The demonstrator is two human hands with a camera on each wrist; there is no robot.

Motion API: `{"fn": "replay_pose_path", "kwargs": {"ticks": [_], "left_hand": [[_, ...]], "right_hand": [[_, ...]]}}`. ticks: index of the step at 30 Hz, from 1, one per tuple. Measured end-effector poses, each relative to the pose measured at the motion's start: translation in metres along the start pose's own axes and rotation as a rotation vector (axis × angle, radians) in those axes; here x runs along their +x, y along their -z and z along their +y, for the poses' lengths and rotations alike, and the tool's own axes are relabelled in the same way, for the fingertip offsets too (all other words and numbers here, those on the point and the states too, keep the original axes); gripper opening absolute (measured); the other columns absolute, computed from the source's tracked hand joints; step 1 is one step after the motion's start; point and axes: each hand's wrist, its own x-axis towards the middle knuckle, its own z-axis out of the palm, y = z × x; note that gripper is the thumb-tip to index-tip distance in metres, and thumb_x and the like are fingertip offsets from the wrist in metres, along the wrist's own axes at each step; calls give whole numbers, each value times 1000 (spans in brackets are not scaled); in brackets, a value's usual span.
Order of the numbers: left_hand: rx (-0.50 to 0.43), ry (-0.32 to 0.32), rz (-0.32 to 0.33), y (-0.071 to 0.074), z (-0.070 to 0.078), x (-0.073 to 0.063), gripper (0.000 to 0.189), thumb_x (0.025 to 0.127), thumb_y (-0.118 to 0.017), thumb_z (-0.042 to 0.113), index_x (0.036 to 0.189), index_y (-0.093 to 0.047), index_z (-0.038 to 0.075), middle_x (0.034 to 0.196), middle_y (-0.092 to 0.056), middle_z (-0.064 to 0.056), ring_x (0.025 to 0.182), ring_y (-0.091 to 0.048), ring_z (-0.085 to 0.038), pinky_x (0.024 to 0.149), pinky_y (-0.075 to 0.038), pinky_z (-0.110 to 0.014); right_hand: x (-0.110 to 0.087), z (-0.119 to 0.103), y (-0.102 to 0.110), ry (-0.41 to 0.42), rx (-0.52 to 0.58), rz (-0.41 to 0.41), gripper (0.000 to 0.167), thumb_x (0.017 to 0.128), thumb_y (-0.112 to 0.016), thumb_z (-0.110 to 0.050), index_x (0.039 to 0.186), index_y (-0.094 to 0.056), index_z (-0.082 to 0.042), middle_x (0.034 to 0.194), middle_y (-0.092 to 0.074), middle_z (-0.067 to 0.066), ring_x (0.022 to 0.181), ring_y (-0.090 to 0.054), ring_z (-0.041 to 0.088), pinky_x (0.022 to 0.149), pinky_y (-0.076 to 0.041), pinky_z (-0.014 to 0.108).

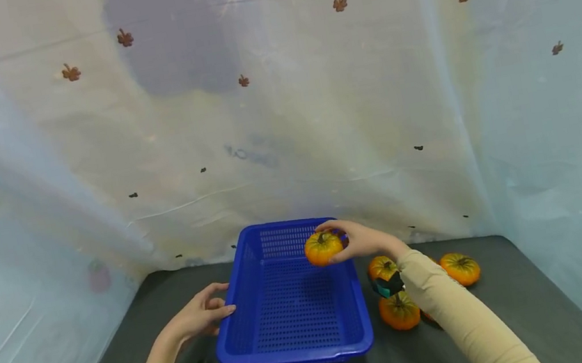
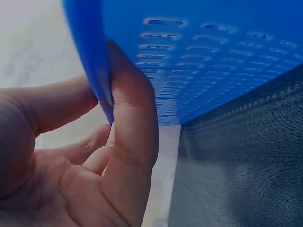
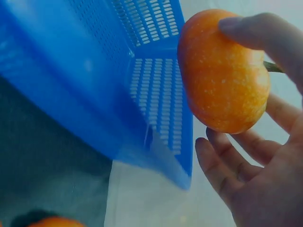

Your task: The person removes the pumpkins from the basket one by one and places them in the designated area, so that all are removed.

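Note:
A blue plastic basket (image 1: 294,301) with slotted walls stands on the dark table, its inside bare in the head view. My left hand (image 1: 198,318) pinches the basket's left rim, thumb on one side and fingers under the other, as the left wrist view shows (image 2: 128,113). Above the basket's right side, my right hand (image 1: 356,238) holds a small orange pumpkin (image 1: 322,249) between thumb and fingers. In the right wrist view the pumpkin (image 3: 222,71) hangs beside the basket wall (image 3: 94,94), its stem toward the palm.
Right of the basket lie several more small pumpkins, one near the front (image 1: 400,311), one behind it (image 1: 381,268) and one farther right (image 1: 460,269); the right forearm partly hides others. A pale sheet (image 1: 279,112) with leaf shapes hangs behind the dark table (image 1: 529,308).

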Motion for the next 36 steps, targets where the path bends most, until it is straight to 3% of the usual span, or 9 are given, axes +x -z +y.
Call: {"fn": "replay_pose_path", "kwargs": {"ticks": [15, 23, 36], "left_hand": [[-12, -13, -9, 1, -3, -5, 67, 96, -60, 18, 144, -19, -3, 98, -62, -18, 87, -66, -33, 71, -56, -47], [-14, -11, -21, 0, -4, -5, 67, 96, -60, 18, 144, -19, -5, 98, -62, -21, 86, -66, -33, 71, -56, -48], [-1, -12, -18, 0, 2, -3, 68, 96, -60, 19, 144, -19, -4, 98, -62, -19, 85, -66, -33, 71, -56, -47]], "right_hand": [[-86, 12, 35, -70, -49, 183, 70, 84, -75, -26, 143, -39, -16, 140, -43, 11, 121, -44, 35, 97, -41, 52], [-136, 30, 40, -95, -65, 247, 69, 84, -75, -30, 142, -40, -19, 142, -42, 8, 120, -45, 33, 94, -42, 52], [-218, 41, 42, -190, -116, 338, 65, 87, -72, -22, 142, -40, -10, 138, -44, 18, 114, -49, 40, 84, -50, 36]]}}
